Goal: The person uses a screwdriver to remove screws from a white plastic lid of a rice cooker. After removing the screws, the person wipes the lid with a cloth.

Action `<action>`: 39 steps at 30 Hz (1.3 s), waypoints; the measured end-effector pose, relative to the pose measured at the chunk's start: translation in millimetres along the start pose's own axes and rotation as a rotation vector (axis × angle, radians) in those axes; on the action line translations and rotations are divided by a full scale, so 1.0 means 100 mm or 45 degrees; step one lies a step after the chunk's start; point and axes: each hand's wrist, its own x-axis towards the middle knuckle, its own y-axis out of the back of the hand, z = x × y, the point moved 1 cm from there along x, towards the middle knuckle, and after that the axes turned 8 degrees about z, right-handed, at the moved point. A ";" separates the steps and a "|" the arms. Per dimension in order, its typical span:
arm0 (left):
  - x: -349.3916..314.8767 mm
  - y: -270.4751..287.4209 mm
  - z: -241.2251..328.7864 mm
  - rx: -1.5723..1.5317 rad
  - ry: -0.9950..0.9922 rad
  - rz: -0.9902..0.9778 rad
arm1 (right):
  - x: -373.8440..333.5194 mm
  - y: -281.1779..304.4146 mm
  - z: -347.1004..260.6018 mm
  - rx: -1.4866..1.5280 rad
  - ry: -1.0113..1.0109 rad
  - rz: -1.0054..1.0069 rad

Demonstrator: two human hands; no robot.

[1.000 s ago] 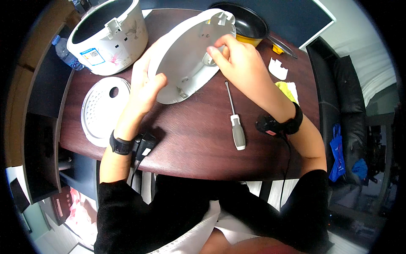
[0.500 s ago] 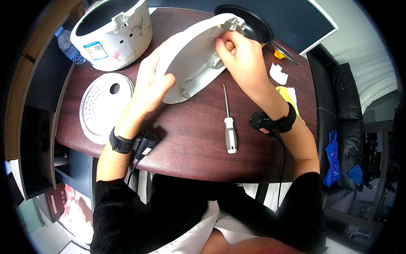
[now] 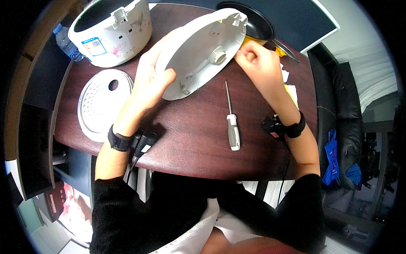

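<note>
My left hand [image 3: 148, 80] grips the near left edge of a white plastic rice cooker lid cover [image 3: 192, 70], thumb inside the rim. The cover is tilted up off the table, its hollow inner side with a round socket facing me. Just off its right edge is my right hand [image 3: 260, 63], fingers curled together; whether something small is in them is hidden. Below lies a screwdriver [image 3: 232, 129] with a grey and white handle, its tip pointing away from me. To the left rests a round white perforated plate [image 3: 99, 112] with one large hole.
The white rice cooker body [image 3: 122, 42] stands at the far left beside a plastic water bottle [image 3: 67, 42]. At the far right are a black inner pot [image 3: 258, 25], a white plastic piece [image 3: 284, 75] and a yellow-and-white item [image 3: 292, 93]. Black wrist devices trail cables.
My right hand has come out from inside the lid cover and moved right, uncovering the round socket. The left hand still holds the cover, now slightly higher.
</note>
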 end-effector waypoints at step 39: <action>0.00 0.03 -0.02 -0.085 0.007 -0.075 | 0.20 0.26 0.45 0.027 0.144 -0.129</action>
